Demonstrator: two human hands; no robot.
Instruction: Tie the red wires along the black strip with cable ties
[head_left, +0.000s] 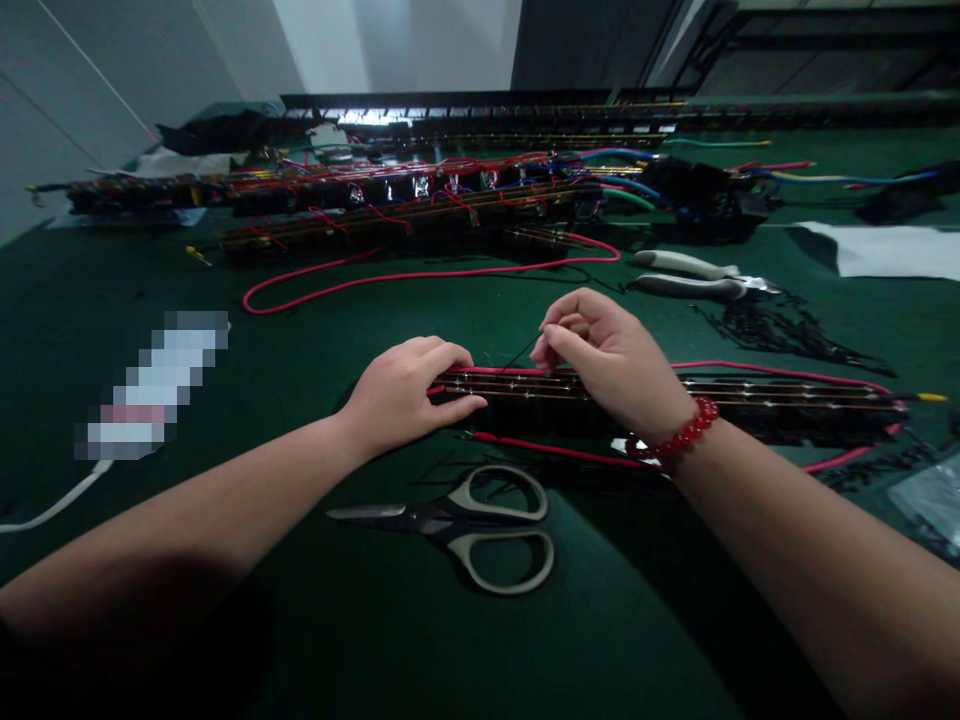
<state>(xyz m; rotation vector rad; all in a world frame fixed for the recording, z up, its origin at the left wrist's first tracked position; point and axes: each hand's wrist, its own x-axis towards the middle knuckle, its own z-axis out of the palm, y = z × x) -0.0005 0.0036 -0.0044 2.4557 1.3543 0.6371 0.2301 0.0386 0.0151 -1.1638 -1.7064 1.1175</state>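
A long black assembly (750, 400) with thin copper-coloured rods and a red cable (750, 368) along it lies across the green table. My left hand (412, 390) grips its left end, thumb on the near side and fingers on the far side. Just above the assembly, my right hand (589, 345) pinches a thin black cable tie (519, 352), which slants down to the rods. A red bead bracelet (686, 430) circles the right wrist. On the near side, scissors (480, 525) with grey handles lie slightly apart, points to the left.
Grey-handled cutting pliers (697, 277) lie beyond my right hand, beside a heap of black cable tie scraps (795, 330). Further back are similar wired assemblies (420, 190) and a looped red cable (375, 277). A white sheet (892, 250) lies at right, a blurred-out white object (161, 385) at left.
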